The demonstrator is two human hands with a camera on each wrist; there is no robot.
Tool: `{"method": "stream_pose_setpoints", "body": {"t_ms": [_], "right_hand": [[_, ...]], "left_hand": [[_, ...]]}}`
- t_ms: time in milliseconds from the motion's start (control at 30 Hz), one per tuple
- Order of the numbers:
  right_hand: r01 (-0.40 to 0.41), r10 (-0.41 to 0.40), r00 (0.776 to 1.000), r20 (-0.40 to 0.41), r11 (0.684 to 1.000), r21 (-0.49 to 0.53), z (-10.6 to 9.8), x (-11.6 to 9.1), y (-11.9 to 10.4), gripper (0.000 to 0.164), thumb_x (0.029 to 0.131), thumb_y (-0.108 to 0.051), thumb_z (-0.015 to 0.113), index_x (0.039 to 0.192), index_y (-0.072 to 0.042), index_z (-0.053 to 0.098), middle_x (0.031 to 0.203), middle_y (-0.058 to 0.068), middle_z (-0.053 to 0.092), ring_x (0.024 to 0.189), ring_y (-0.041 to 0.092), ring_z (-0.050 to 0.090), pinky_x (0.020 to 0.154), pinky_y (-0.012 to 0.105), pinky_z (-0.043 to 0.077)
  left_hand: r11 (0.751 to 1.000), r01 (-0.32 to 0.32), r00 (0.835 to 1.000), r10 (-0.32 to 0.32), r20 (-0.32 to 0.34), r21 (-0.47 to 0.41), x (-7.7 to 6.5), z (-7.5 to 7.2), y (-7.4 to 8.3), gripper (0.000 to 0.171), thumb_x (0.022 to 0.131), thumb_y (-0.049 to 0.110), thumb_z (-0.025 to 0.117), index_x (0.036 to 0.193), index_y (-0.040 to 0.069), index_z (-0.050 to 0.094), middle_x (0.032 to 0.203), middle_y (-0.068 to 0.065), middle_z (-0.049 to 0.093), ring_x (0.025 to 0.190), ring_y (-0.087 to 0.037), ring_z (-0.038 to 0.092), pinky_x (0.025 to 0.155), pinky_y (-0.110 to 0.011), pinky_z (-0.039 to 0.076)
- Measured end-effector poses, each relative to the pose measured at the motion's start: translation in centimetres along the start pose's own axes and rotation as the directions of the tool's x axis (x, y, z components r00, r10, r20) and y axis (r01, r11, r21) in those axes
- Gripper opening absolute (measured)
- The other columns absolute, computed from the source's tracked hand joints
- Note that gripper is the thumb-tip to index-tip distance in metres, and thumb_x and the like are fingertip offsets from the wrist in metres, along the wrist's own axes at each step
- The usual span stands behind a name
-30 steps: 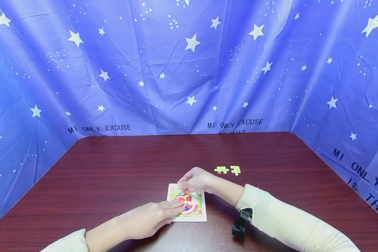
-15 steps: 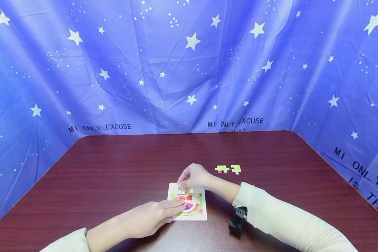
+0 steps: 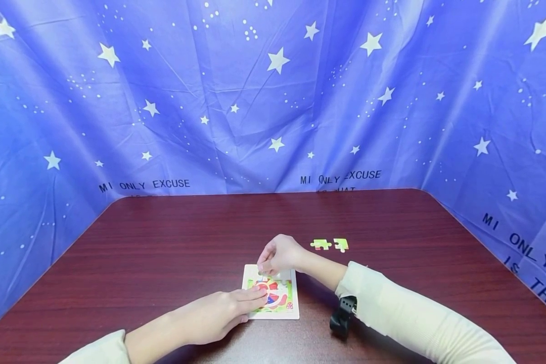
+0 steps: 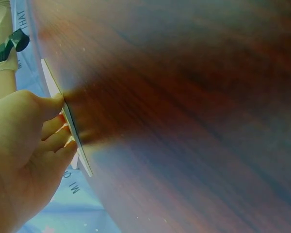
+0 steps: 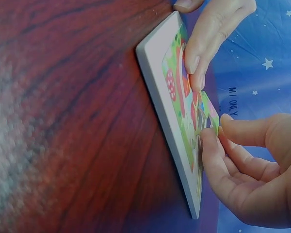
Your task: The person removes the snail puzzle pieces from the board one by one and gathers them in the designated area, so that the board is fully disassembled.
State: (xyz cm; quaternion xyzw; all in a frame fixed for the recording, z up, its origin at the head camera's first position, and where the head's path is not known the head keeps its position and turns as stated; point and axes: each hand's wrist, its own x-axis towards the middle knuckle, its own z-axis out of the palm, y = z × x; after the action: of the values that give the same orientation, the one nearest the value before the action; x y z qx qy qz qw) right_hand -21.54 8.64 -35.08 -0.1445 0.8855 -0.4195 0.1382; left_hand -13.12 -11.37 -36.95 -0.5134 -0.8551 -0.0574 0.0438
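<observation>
Green puzzle piece point(image 5: 211, 108), we note, sits tilted over the board's point(image 5: 161, 95) far half, thumb-and-finger pinched by the right hand point(image 3: 280, 254), just beyond the left hand point(image 3: 219, 314), fingers pressing straight.

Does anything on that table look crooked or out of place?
Nothing looks spilled or broken. One green-and-pink jigsaw piece, pinched by the right hand, is tilted, not flat like the white-rimmed square puzzle board. Two loose yellow-green jigsaw pieces lie on the dark red wooden table, off the board.
</observation>
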Motion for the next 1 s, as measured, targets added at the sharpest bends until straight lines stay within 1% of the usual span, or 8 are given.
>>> {"method": "stream_pose_setpoints", "body": {"t_ms": [233, 333, 600, 800, 1000], "right_hand": [[-0.011, 0.009, 1.0, 0.017, 0.996, 0.083, 0.1, 0.1, 0.0, 0.004, 0.076, 0.0, 0.077, 0.076, 0.001, 0.073, 0.064, 0.01, 0.072, 0.051, 0.007, 0.064, 0.056, 0.024, 0.059], [-0.012, 0.009, 1.0, 0.029, 0.995, 0.102, 0.1, 0.1, -0.1, 0.004, 0.077, 0.0, 0.076, 0.077, 0.001, 0.072, 0.066, 0.012, 0.072, 0.051, 0.008, 0.064, 0.057, 0.024, 0.059], [-0.009, 0.005, 0.999, 0.04, 0.996, 0.088, 0.3, 0.1, -0.5, 0.007, 0.076, -0.002, 0.077, 0.082, -0.001, 0.074, 0.071, 0.012, 0.074, 0.055, 0.01, 0.067, 0.059, 0.025, 0.059], [-0.012, 0.01, 0.999, 0.032, 0.997, 0.075, 0.6, 0.2, -0.7, 0.005, 0.077, -0.004, 0.078, 0.081, -0.002, 0.076, 0.072, 0.011, 0.074, 0.055, 0.01, 0.067, 0.059, 0.024, 0.059], [0.007, -0.008, 1.0, 0.021, 1.0, 0.018, 0.7, 0.3, -1.0, 0.004, 0.076, -0.006, 0.079, 0.079, -0.004, 0.076, 0.069, 0.008, 0.074, 0.054, 0.008, 0.065, 0.058, 0.023, 0.058]], "left_hand": [[1.0, 0.002, 1.0, -0.002, 0.003, -0.001, 0.0, -0.1, 0.1, 0.045, 0.094, 0.011, 0.059, 0.138, 0.011, 0.053, 0.142, -0.003, 0.055, 0.131, -0.014, 0.053, 0.098, -0.029, 0.053], [1.0, 0.001, 1.0, -0.001, 0.001, 0.002, 0.0, -0.1, 0.1, 0.045, 0.094, 0.012, 0.059, 0.138, 0.012, 0.053, 0.142, -0.003, 0.055, 0.131, -0.014, 0.053, 0.098, -0.029, 0.053], [1.0, 0.01, 1.0, -0.01, 0.001, -0.006, 0.0, 0.0, 0.1, 0.046, 0.094, 0.012, 0.059, 0.139, 0.012, 0.052, 0.143, -0.003, 0.054, 0.131, -0.015, 0.054, 0.097, -0.029, 0.053], [1.0, 0.004, 1.0, -0.004, -0.001, -0.002, 0.0, 0.0, 0.1, 0.045, 0.094, 0.012, 0.059, 0.139, 0.012, 0.053, 0.143, -0.003, 0.054, 0.131, -0.015, 0.053, 0.098, -0.029, 0.053], [1.0, -0.004, 1.0, 0.004, -0.01, -0.003, 0.0, 0.0, 0.1, 0.045, 0.094, 0.011, 0.059, 0.138, 0.011, 0.053, 0.142, -0.004, 0.055, 0.131, -0.015, 0.053, 0.098, -0.029, 0.053]]}}
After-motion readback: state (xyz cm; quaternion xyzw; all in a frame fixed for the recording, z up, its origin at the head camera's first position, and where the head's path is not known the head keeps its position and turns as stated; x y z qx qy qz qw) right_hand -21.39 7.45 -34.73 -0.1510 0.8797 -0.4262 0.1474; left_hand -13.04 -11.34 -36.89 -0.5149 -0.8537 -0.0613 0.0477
